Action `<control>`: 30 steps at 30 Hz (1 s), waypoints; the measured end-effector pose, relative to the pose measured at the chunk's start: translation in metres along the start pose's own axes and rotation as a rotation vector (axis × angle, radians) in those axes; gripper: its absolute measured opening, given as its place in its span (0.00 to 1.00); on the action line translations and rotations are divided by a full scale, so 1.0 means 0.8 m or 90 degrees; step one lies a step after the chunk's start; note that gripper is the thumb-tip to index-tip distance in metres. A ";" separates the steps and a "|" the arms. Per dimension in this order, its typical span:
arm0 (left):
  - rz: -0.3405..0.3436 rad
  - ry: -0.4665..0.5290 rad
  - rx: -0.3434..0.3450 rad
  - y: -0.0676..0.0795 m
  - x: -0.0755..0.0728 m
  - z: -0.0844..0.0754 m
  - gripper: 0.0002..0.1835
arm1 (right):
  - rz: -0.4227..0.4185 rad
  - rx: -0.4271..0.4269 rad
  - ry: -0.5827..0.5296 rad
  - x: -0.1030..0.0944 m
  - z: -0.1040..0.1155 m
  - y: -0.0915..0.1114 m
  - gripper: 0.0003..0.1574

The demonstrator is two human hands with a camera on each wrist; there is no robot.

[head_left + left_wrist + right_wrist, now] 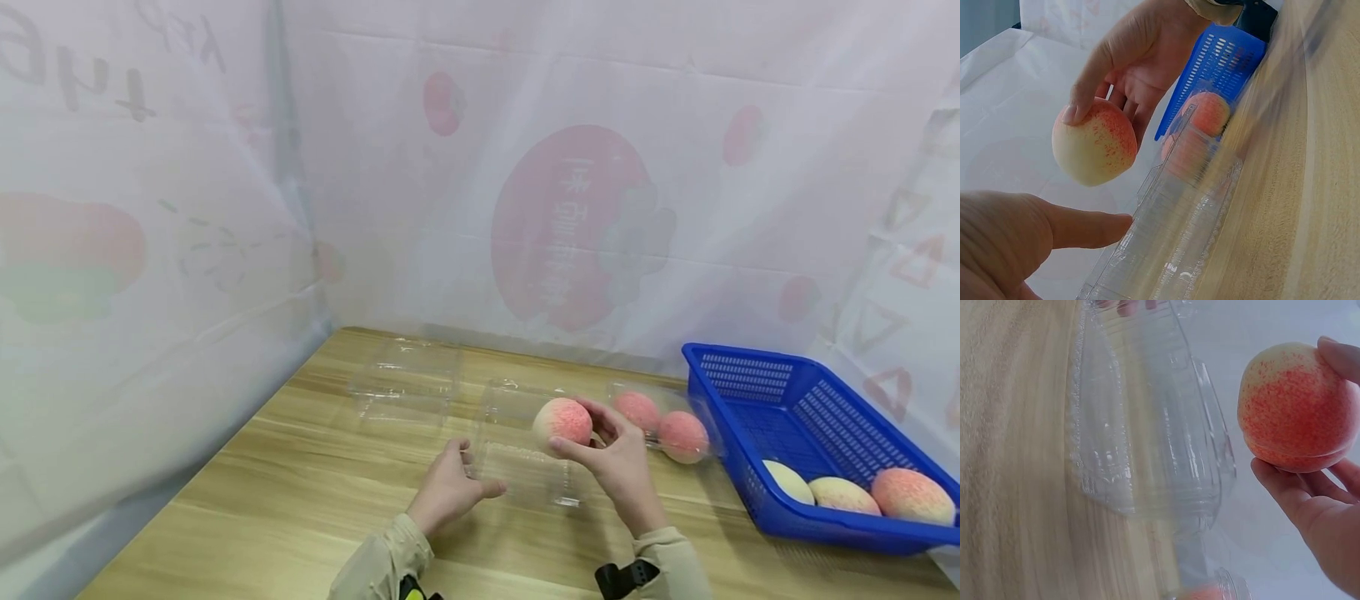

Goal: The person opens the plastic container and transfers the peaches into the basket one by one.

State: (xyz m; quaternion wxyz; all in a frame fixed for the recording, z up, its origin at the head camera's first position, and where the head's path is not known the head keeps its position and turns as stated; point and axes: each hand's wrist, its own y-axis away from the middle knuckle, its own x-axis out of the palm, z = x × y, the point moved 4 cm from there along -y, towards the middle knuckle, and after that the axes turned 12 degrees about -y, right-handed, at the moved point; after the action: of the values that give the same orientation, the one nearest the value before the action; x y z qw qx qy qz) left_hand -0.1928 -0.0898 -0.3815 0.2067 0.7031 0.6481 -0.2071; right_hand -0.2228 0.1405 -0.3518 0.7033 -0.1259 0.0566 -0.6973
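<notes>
A pink and cream peach (561, 423) is held in my right hand (618, 467), raised above a clear plastic clamshell box (517, 467) that lies open on the table. The right wrist view shows thumb and fingers on opposite sides of the peach (1297, 412). At the box's left side is my left hand (450, 487), its thumb (1094, 228) extended and fingers loosely bent beside the plastic. Whether that hand touches the box is hard to tell. Right of the peach, a clear box holds two pink peaches (682, 437).
On the right stands a blue plastic basket (795, 367) with several peaches (911, 496) at its near end. Another clear box (408, 379) lies at the table's back left. White printed curtains (375, 167) enclose the wooden table (247, 500).
</notes>
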 end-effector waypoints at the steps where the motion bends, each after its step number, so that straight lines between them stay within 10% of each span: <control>1: 0.001 0.001 -0.001 0.000 0.000 0.000 0.50 | -0.001 0.000 -0.001 -0.002 0.001 0.000 0.45; 30: -0.001 -0.002 -0.001 0.001 0.000 0.000 0.50 | -0.114 -0.053 0.008 -0.112 0.059 0.013 0.45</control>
State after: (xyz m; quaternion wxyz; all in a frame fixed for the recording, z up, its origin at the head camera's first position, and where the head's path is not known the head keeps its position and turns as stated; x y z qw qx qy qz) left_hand -0.1917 -0.0896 -0.3817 0.2081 0.7019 0.6488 -0.2074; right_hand -0.2028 0.2345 -0.3178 0.6319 -0.1554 0.0787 -0.7552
